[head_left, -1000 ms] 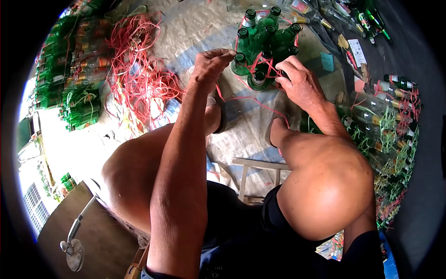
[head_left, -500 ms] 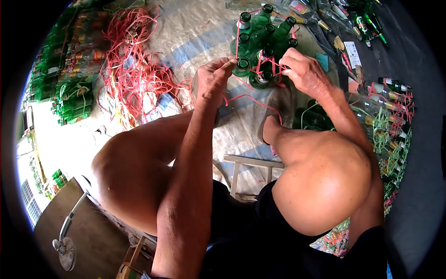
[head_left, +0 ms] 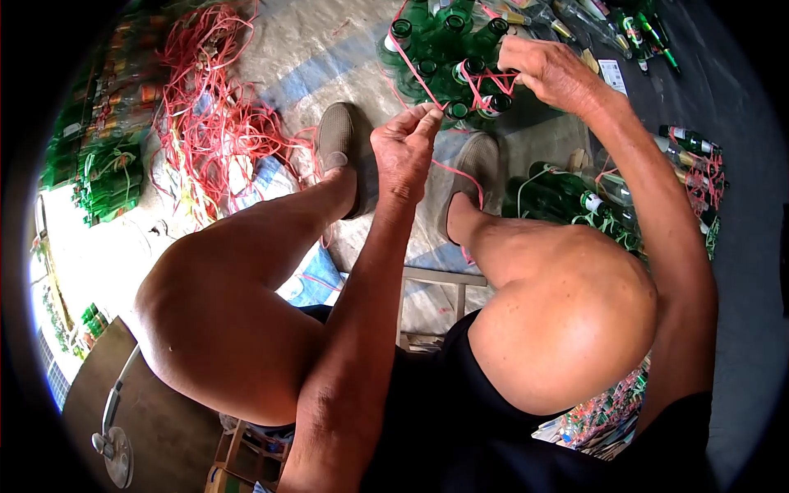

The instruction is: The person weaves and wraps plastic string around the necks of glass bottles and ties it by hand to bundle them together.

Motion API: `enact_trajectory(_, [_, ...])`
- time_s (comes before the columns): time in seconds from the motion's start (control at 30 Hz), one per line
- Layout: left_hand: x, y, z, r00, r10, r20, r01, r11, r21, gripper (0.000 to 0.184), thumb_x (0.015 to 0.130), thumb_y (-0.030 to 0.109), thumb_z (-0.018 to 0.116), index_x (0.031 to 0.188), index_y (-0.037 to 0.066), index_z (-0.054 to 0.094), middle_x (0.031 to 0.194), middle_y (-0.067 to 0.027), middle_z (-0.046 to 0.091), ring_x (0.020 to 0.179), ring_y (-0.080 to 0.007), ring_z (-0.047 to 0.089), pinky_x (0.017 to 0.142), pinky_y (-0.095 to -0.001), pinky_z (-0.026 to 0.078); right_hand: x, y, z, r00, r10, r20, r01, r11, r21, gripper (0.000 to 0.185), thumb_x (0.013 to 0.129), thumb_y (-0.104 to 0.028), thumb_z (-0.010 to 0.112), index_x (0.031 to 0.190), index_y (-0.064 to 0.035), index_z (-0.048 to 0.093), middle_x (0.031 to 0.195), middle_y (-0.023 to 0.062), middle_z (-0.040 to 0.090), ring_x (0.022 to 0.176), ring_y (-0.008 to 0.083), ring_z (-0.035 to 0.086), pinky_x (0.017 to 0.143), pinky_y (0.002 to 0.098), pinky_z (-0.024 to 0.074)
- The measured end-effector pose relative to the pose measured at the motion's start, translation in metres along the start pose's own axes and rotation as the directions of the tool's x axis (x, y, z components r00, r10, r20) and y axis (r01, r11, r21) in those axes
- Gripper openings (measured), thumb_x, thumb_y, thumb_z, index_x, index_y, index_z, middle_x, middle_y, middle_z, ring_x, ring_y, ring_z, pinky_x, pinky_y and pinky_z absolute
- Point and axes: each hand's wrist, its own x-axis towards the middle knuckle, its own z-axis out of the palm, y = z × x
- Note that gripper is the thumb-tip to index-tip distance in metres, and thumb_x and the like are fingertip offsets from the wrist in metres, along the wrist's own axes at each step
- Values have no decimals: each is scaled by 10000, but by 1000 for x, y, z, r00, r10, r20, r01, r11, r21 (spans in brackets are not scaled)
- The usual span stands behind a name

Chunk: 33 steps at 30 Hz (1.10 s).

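Observation:
A cluster of upright green glass bottles [head_left: 450, 45] stands on the ground sheet in front of my feet. Pink plastic twine [head_left: 417, 74] runs around the group and zigzags between the necks at its near right side. My left hand [head_left: 403, 152], at the near edge of the cluster, pinches the twine beside a front bottle's neck. To the right of the bottles, my right hand [head_left: 552, 72] has its fingers closed on another stretch of the twine. A loose tail of twine trails down past my right shoe [head_left: 477, 160].
A tangled heap of pink twine [head_left: 218, 123] lies on the left. Stacked green bottles [head_left: 111, 181] stand beyond it. More bottles lie at right, including dark green ones [head_left: 546, 195] near my knee. A wooden frame [head_left: 444, 278] sits between my legs.
My left hand has moved right and a little nearer, drawing the twine diagonally across the front bottles. My right hand has shifted up and right. The view has tilted, and both shoes show more fully.

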Motion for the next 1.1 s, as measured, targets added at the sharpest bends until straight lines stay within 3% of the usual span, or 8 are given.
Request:
enact_trajectory(0.3, [21, 3, -15, 979, 136, 149, -166, 962, 215, 197, 949, 106, 767, 1047, -65, 769, 858, -10, 741, 787, -55, 613, 721, -241, 518, -10, -25, 10, 963, 134, -235, -128, 991, 43, 403, 790, 80, 647, 1179, -28, 649, 1194, 124, 648, 1148, 380, 610, 965, 453, 508])
enact_trajectory(0.4, [23, 4, -15, 979, 139, 149, -172, 955, 241, 199, 938, 103, 770, 1048, -63, 768, 851, -13, 747, 778, -49, 610, 716, -242, 518, -5, -41, 6, 935, 158, -317, -176, 984, -29, 374, 793, 71, 634, 1151, -32, 672, 1202, 114, 653, 1132, 366, 612, 967, 448, 506])
enact_trajectory(0.5, [29, 1, -16, 976, 152, 156, -189, 946, 263, 206, 941, 108, 774, 1061, -60, 766, 869, -13, 749, 790, -56, 616, 721, -240, 518, 12, -62, 4, 911, 51, -410, -64, 998, -19, 255, 800, 40, 634, 1008, -77, 724, 1048, 66, 658, 1022, 314, 634, 903, 440, 506])
enact_trajectory(0.6, [32, 2, -19, 975, 120, 188, -171, 942, 287, 215, 953, 120, 780, 1091, -44, 768, 911, -9, 750, 817, -69, 628, 741, -234, 520, 28, -67, 14, 924, -22, -381, 44, 998, 49, 190, 809, 23, 635, 939, -77, 731, 1008, 37, 675, 1024, 293, 631, 905, 429, 491])
enact_trajectory(0.83, [42, -1, -22, 962, 164, 219, -233, 912, 337, 197, 953, 118, 773, 1057, -49, 766, 852, 17, 721, 777, -49, 597, 705, -234, 511, 46, -58, 36, 997, 2, -75, 2, 999, 51, 150, 893, -108, 645, 964, -165, 764, 1008, 35, 690, 1065, 277, 624, 958, 456, 464])
enact_trajectory(0.97, [44, 1, -22, 967, 154, 204, -217, 917, 336, 196, 964, 119, 756, 1061, -51, 767, 836, 19, 716, 755, -46, 590, 671, -228, 496, 55, -60, 38, 1000, 3, 16, -4, 998, 69, 161, 890, -122, 654, 989, -174, 770, 978, 38, 680, 1051, 291, 621, 949, 451, 483])
enact_trajectory(1.1, [55, -21, -24, 978, 189, 85, -206, 860, 467, 206, 916, 215, 765, 1007, 32, 792, 756, -124, 739, 671, -192, 691, 666, -350, 537, 61, -55, 36, 994, 20, 104, -36, 986, 163, 203, 875, -120, 659, 1022, -192, 779, 970, 46, 672, 1039, 307, 617, 947, 446, 504])
